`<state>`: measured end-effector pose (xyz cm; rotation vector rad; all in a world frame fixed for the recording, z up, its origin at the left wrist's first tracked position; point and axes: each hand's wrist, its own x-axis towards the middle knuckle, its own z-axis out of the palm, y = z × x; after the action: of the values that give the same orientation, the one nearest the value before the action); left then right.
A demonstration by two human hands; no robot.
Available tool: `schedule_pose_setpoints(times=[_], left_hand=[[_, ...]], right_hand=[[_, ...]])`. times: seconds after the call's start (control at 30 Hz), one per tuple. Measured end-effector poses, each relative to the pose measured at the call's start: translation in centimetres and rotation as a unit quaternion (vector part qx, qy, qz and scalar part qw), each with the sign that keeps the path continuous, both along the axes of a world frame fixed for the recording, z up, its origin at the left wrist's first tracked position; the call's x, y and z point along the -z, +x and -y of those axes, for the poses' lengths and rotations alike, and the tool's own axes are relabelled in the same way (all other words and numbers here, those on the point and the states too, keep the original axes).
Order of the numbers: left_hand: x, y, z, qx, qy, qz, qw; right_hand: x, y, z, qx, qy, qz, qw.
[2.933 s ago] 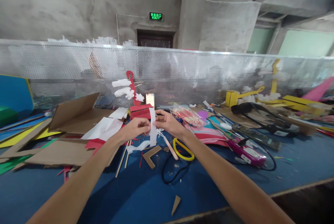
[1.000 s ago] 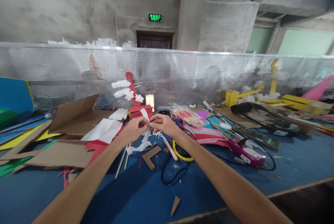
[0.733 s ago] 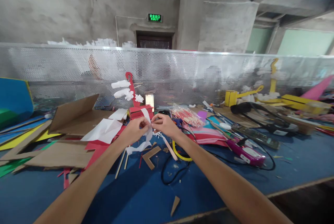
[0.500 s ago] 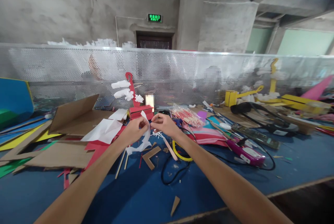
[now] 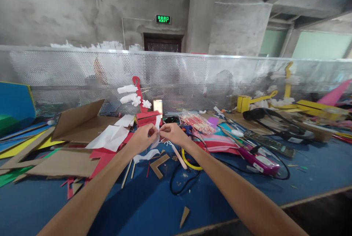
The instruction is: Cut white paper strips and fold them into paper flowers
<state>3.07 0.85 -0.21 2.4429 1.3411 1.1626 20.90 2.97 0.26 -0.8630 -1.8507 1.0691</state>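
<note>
Fingertips of my left hand (image 5: pixel 143 136) and my right hand (image 5: pixel 173 134) meet in pinches on a thin white paper strip (image 5: pixel 157 121). Its upper end sticks up above the fingers, and a part hangs below them. Close under my left hand, a curled white length (image 5: pixel 147 156) reaches the table; whether it joins the held strip I cannot tell. Behind the hands stands a red box (image 5: pixel 147 118) with a red upright (image 5: pixel 139 94) that bears white paper tufts (image 5: pixel 128 98) and thin sticks. White paper sheets (image 5: pixel 108 137) lie left of my left hand.
Cardboard pieces (image 5: pixel 63 162) cover the left side. An L-shaped cardboard offcut (image 5: pixel 157 168), a yellow ring (image 5: pixel 189 162) and a black cable (image 5: pixel 176 192) lie in front. To the right are bagged sticks (image 5: pixel 198 123), a purple device (image 5: pixel 260 160) and a yellow model (image 5: pixel 243 103). A perforated metal screen (image 5: pixel 198 82) stands behind.
My right hand has closed in to the left, and both hands' fingertips now meet on the strip. The strip's upper end has shifted right and stands straighter; the curled length lies lower.
</note>
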Motion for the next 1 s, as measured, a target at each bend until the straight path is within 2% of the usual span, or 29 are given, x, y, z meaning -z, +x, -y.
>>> schedule_pose_setpoints(times=[0.27,0.43,0.6,0.8,1.0], left_hand=[[0.0,-0.3,-0.2,0.004,-0.005,0.028,1.0],[-0.1,-0.2,-0.1,0.04,-0.047,0.066,0.996],[0.4,-0.6,-0.8,0.075,-0.068,0.084,0.991],[1.0,-1.0,-1.5,0.072,-0.074,0.1,0.99],[1.0,-0.7,-1.3,0.1,-0.119,0.126,0.98]], right_hand=[[-0.1,-0.1,-0.2,0.006,-0.012,-0.018,1.0],[-0.2,0.0,0.1,-0.02,0.016,-0.01,1.0],[0.0,0.2,0.1,-0.055,0.032,0.01,0.998],[0.3,0.2,-0.4,-0.036,0.041,0.039,0.998],[0.2,0.3,-0.1,-0.052,0.075,0.051,0.994]])
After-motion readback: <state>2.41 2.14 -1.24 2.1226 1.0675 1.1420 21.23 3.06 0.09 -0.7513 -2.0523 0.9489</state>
